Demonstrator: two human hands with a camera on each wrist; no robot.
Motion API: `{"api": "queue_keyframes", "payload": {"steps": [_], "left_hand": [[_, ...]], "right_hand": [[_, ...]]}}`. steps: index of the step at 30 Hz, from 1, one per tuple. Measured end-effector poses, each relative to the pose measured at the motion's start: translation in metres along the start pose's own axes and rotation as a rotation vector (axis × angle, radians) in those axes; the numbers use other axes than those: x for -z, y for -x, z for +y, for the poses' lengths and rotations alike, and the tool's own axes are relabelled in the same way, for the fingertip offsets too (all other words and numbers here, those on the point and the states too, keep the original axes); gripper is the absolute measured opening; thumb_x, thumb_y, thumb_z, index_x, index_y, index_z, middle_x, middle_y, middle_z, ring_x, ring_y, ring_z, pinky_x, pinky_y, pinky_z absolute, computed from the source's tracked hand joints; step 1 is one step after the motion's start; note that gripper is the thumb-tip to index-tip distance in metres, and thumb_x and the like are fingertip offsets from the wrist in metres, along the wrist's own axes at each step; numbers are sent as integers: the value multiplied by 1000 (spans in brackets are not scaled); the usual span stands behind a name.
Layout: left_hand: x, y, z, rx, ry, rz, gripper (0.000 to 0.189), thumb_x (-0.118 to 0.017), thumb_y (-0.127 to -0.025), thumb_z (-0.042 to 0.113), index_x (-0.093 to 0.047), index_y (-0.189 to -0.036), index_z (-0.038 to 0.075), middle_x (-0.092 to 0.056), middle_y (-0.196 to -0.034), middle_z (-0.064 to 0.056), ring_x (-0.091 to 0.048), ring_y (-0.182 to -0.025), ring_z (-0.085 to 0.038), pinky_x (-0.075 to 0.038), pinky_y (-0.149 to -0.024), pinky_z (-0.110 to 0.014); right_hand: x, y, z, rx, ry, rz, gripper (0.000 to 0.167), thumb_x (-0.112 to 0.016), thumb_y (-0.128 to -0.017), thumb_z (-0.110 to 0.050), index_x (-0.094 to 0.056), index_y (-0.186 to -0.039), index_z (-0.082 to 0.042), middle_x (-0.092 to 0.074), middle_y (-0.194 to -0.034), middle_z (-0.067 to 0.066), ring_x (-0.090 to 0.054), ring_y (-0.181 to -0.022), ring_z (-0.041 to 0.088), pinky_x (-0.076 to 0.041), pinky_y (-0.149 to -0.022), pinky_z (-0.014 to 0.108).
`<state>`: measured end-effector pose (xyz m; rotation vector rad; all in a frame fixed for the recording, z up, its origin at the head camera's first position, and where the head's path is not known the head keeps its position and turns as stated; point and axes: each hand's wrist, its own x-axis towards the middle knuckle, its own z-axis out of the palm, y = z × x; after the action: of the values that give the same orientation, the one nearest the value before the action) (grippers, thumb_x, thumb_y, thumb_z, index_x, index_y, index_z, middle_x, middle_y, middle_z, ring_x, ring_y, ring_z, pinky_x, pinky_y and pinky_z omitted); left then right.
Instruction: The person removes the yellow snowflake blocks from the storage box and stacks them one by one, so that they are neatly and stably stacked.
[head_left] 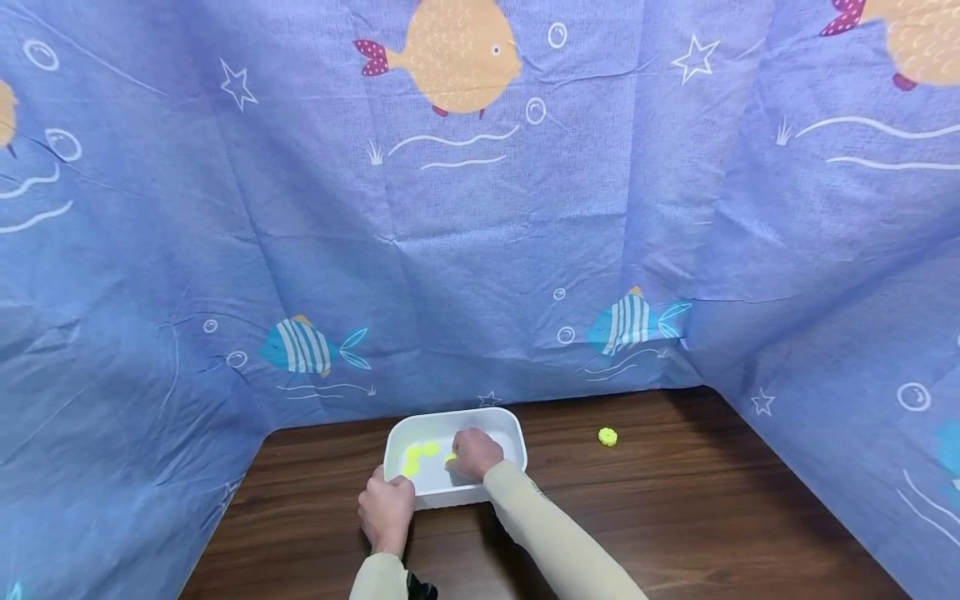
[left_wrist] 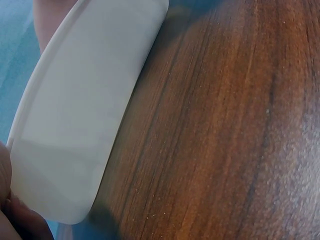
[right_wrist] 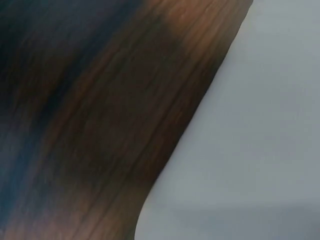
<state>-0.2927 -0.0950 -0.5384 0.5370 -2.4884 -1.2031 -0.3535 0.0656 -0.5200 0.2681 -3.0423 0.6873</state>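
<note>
A white rectangular tub [head_left: 450, 498] stands on the table, its near wall filling much of the left wrist view. My left hand [head_left: 387, 508] grips the tub's near left corner, thumb and fingers about the rim. Inside the tub, my right hand [head_left: 477, 455] pinches a small yellow piece [head_left: 450, 457], partly hidden by the fingers. Several bright yellow pieces [head_left: 412, 460] lie together at the tub's left side, too small to tell their kind. The right wrist view shows only the tub's outer wall [right_wrist: 250, 125] and the table, no fingers.
A round yellow piece with a scalloped edge [head_left: 607, 437] lies on the dark wooden table [head_left: 675, 500], right of the tub. Blue fish-patterned cloth [head_left: 465, 292] hangs behind the table and along both sides.
</note>
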Motion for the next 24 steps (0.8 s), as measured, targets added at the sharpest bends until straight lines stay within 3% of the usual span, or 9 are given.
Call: {"api": "queue_keyframes", "payload": {"steps": [4, 8, 16, 24], "left_hand": [[-1, 0, 1, 1, -2, -7, 49, -47, -86, 10, -62, -129, -8, -66, -117, -36, -66, -96, -55, -52, -79, -61], [-1, -1, 2, 7, 2, -9, 50, -48, -86, 10, -61, -131, -8, -65, -119, -36, -66, -98, -55, -52, -80, -61], [0, 0, 1, 21, 1, -26, 50, -47, -87, 10, -60, -131, -8, -64, -122, -36, -65, -101, -55, -51, -81, -62], [0, -2, -1, 14, -7, -21, 48, -48, -86, 11, -62, -129, -7, -66, -116, -36, -66, -93, -54, -51, -74, -60]], "right_hand": [[-3, -2, 1, -72, -12, -50, 12, -78, -77, -17, -68, -73, -10, -61, -74, 1, -54, -66, 15, -49, -62, 34], [-2, -3, 3, -85, -28, -69, 17, -76, -74, -14, -62, -66, -13, -55, -68, -1, -49, -61, 16, -44, -57, 34], [3, 0, 9, -70, -44, -28, 21, -86, -72, -19, -65, -73, -15, -60, -71, -3, -54, -64, 16, -46, -59, 37], [8, 4, 15, -30, -70, 12, 24, -86, -72, -16, -62, -71, -18, -59, -72, -3, -54, -65, 16, -44, -58, 36]]}}
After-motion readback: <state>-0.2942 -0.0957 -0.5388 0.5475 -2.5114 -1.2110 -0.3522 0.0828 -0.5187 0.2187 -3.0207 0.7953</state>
